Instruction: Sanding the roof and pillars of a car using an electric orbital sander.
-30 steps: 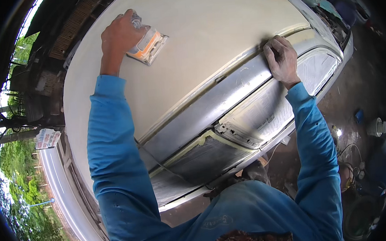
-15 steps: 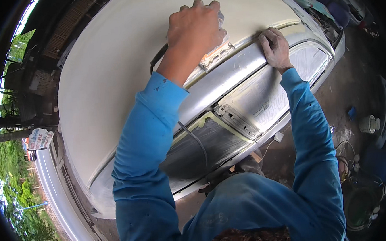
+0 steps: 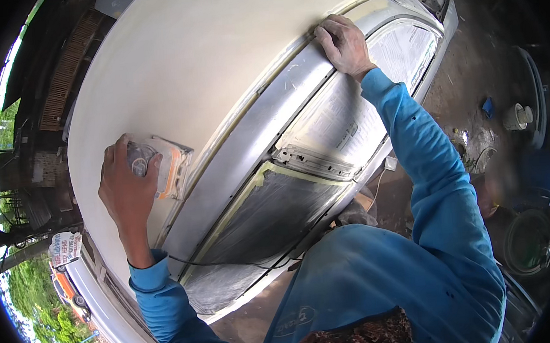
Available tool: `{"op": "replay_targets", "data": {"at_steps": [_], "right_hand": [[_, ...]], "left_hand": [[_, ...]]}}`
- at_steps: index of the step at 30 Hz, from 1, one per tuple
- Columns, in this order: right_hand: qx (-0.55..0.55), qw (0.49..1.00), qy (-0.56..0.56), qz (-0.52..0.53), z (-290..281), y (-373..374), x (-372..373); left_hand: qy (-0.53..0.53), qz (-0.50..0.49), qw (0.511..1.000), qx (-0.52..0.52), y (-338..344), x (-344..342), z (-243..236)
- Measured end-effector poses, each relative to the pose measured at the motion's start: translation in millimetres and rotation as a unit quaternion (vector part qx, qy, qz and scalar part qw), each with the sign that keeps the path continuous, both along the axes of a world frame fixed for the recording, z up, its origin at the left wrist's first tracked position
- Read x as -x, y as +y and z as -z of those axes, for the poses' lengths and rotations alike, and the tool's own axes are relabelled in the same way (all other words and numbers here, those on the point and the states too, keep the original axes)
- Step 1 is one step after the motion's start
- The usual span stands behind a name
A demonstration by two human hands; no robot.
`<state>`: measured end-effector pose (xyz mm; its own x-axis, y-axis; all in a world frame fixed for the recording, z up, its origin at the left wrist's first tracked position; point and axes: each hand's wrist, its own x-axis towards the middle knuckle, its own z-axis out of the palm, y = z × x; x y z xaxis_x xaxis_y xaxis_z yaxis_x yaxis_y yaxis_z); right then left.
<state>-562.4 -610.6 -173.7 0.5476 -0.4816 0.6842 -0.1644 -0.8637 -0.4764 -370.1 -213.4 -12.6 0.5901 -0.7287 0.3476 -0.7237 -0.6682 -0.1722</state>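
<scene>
My left hand [image 3: 125, 191] is wrapped round an electric sander [image 3: 173, 162] with an orange band and a dusty flat base. The sander sits on the cream-coloured car roof [image 3: 197, 62], close to its side channel. Its dark cord [image 3: 211, 262] runs across the dust-covered side window [image 3: 248, 237]. Farther right, my right hand [image 3: 346, 47] is closed over the roof edge [image 3: 298, 49], fingers bent, with no tool showing in it. Below this edge, a side window [image 3: 329, 123] is covered with masking paper, and yellow tape borders the nearer window.
To the right, a white bucket [image 3: 515, 118] and a blue scrap [image 3: 487, 107] are on the dirty floor. A coiled hose or cable lies at the lower right. At left are a hanging sign [image 3: 65, 248] and another vehicle's silver body [image 3: 117, 326].
My left hand has slid the sander along the roof, leftward and nearer to me. My right hand keeps hold of the roof edge while the view has shifted. The cord now lies lower across the window.
</scene>
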Motion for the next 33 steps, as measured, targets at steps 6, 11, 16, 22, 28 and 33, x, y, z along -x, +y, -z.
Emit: {"op": "replay_targets", "data": {"at_steps": [6,11,16,22,28,33], "right_hand": [[0.014,1.0,-0.019,0.004,1.3,2.1,0.7],[0.022,0.999,-0.048,-0.011,1.8,0.6,0.7],[-0.014,0.996,-0.084,-0.022,1.4,1.8,4.2],[-0.076,0.99,-0.117,0.017,8.3,-18.5,15.8],[0.029,0.995,-0.052,0.085,21.2,-48.9,16.0],[0.07,0.995,-0.02,0.073,21.2,-57.7,18.8]], "left_hand": [[-0.014,0.054,0.998,-0.026,-99.3,27.1,3.6],[-0.022,0.097,0.995,-0.023,-170.9,34.0,5.3],[-0.045,0.148,0.988,-0.016,-220.9,39.3,8.4],[-0.056,0.17,0.984,-0.027,-274.0,47.2,11.5],[-0.045,0.158,0.986,-0.033,-325.9,61.8,2.1],[0.001,0.204,0.979,-0.027,-308.7,64.1,-2.8]]}}
